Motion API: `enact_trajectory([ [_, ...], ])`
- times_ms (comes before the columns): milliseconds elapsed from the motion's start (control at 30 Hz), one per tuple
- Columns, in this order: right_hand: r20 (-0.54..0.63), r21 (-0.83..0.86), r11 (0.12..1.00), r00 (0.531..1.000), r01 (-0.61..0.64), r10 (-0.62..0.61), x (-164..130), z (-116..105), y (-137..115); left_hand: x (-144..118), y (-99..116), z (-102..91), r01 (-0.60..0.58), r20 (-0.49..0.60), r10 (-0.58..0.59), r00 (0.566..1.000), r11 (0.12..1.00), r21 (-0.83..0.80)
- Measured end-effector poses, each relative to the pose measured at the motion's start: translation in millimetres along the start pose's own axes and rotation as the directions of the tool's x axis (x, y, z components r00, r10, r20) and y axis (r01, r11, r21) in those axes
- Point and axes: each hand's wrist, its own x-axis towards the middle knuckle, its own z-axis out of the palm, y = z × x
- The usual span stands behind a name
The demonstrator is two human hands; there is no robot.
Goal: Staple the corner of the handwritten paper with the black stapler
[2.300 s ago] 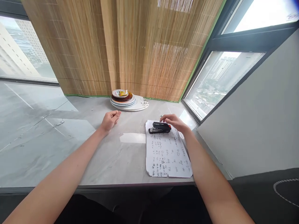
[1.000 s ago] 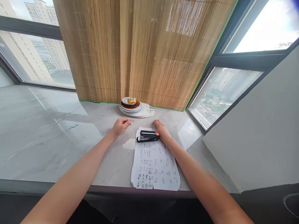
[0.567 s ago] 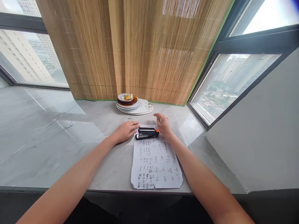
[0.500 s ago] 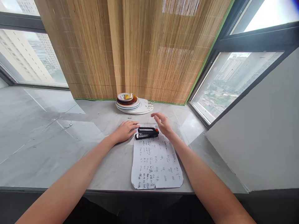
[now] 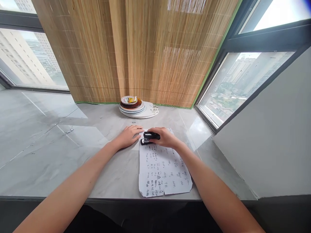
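A black stapler (image 5: 148, 137) lies across the top edge of a white sheet of paper (image 5: 162, 168) covered in handwriting, on a grey marble sill (image 5: 73, 152). My right hand (image 5: 164, 138) is closed over the stapler's right half, pressing down from above. My left hand (image 5: 129, 136) rests flat on the sill, its fingertips at the paper's top left corner, just beside the stapler's left end.
A stack of plates (image 5: 136, 106) stands at the back by a bamboo blind (image 5: 136, 51). Windows flank the blind left and right. A grey wall panel (image 5: 267, 129) slants in on the right. The sill's front edge runs just below the paper.
My right hand has come down from hovering behind the stapler and now grips it. My left hand moved in earlier from the bare sill to the paper's corner and stays there.
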Motion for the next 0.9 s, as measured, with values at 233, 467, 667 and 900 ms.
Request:
enact_trajectory([
  [233,0.064,0.328,0.939,0.994,-0.100,0.083,-9,-36,19,0,10,-7.5,-0.165,-0.032,0.162,0.986,0.978,-0.128],
  [467,0.312,0.596,0.733,0.936,-0.328,0.165,-23,-48,49,0,-2,-6.8,-0.069,0.014,0.079,0.997,0.938,-0.338],
  [667,0.300,0.661,0.636,0.917,-0.399,0.263,-19,-41,55,3,-19,1.3,0.089,-0.038,-0.144,0.989,0.776,-0.624],
  [900,0.205,0.463,0.844,0.959,-0.271,0.195,-14,-47,50,3,-19,-2.6,0.177,-0.036,-0.308,0.951,0.634,-0.753],
])
